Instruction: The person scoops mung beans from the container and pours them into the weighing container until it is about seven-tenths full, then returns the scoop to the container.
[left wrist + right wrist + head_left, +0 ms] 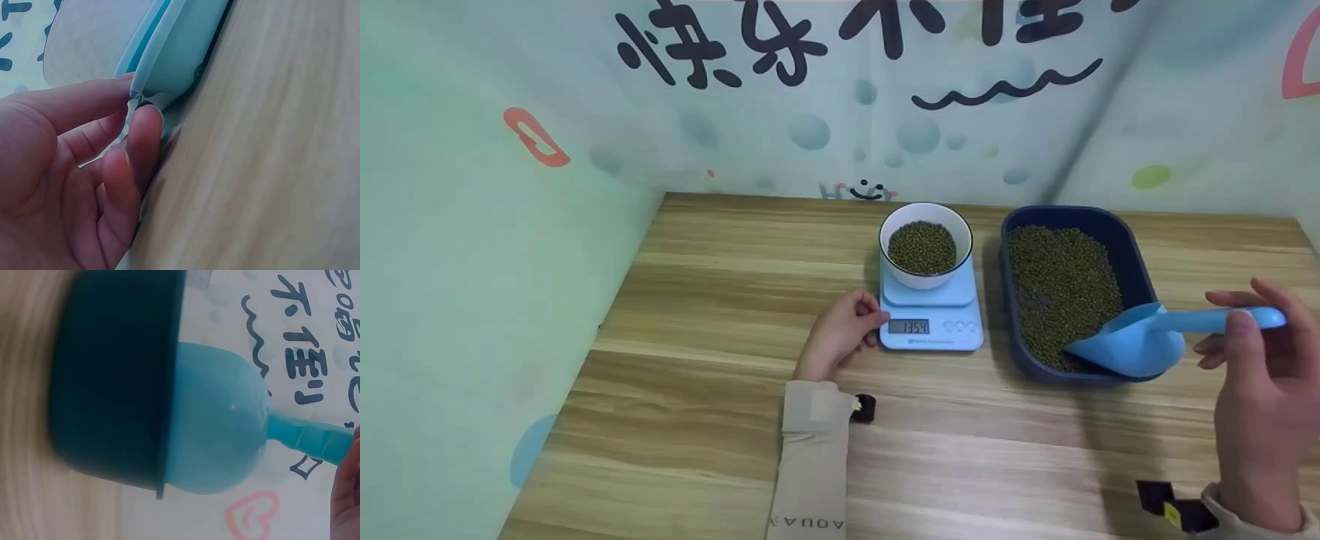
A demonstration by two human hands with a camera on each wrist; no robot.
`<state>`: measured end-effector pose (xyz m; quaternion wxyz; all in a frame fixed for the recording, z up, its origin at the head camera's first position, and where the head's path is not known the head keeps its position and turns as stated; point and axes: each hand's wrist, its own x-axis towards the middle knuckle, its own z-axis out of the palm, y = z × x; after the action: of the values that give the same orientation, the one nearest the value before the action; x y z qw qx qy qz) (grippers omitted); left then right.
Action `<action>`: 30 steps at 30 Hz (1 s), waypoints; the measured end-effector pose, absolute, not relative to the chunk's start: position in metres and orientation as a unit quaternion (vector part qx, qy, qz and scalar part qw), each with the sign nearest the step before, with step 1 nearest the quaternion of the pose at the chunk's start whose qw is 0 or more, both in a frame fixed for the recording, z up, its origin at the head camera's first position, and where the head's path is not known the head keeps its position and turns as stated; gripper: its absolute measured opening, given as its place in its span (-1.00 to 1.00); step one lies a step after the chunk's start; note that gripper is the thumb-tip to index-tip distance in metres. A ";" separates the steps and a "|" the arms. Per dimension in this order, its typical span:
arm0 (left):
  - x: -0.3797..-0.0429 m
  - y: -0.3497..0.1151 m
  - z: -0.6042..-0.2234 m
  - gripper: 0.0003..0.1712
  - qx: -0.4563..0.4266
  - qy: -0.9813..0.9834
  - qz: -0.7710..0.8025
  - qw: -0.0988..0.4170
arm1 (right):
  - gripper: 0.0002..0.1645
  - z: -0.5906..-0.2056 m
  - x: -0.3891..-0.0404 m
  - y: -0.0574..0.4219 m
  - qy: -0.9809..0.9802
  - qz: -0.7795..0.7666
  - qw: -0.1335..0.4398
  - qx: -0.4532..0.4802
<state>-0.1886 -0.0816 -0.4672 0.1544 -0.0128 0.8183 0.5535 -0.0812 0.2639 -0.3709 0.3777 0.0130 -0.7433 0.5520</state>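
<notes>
My left hand is at the near left corner of a light blue kitchen scale, pinching its edge between thumb and finger. In the left wrist view, fingertips meet the scale's rim. On the scale stands a white bowl with a dark rim, holding small green beans. Lit digits show on the display. At the right, my right hand holds a blue scoop by its handle, thumb on top. The scoop's mouth dips into beans in a dark blue tub, over its near right rim.
The wood-grain table ends against a printed backdrop with dark lettering. A pale green side panel borders the left. The tub stands just right of the scale, a narrow gap between them. Black straps sit at both wrists.
</notes>
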 end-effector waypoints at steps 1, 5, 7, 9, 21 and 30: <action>-0.189 -0.081 -0.467 -0.86 -0.014 0.817 0.555 0.155 | -0.66 -0.373 -0.081 0.264 -0.740 0.552 0.383 0.017; -0.189 -0.081 -0.466 -0.86 -0.017 0.816 0.557 0.154 | -0.76 -0.380 -0.082 0.263 -0.725 0.567 0.391 0.025; -0.189 -0.081 -0.466 -0.86 -0.018 0.817 0.556 0.153 | -0.79 -0.383 -0.082 0.261 -0.735 0.557 0.386 0.021; -0.189 -0.081 -0.466 -0.86 -0.019 0.818 0.555 0.153 | -0.80 -0.385 -0.084 0.259 -0.745 0.547 0.380 0.021; -0.190 -0.080 -0.467 -0.86 -0.028 0.817 0.554 0.158 | -0.78 -0.393 -0.089 0.259 -0.791 0.477 0.382 0.038; -0.189 -0.079 -0.467 -0.86 -0.014 0.815 0.560 0.149 | -0.75 -0.410 -0.098 0.258 -0.836 0.434 0.335 0.023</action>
<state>-0.1890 -0.0795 -0.4671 0.1485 -0.0136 0.8147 0.5603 -0.0975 0.2582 -0.4105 0.3352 0.0227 -0.8357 0.4343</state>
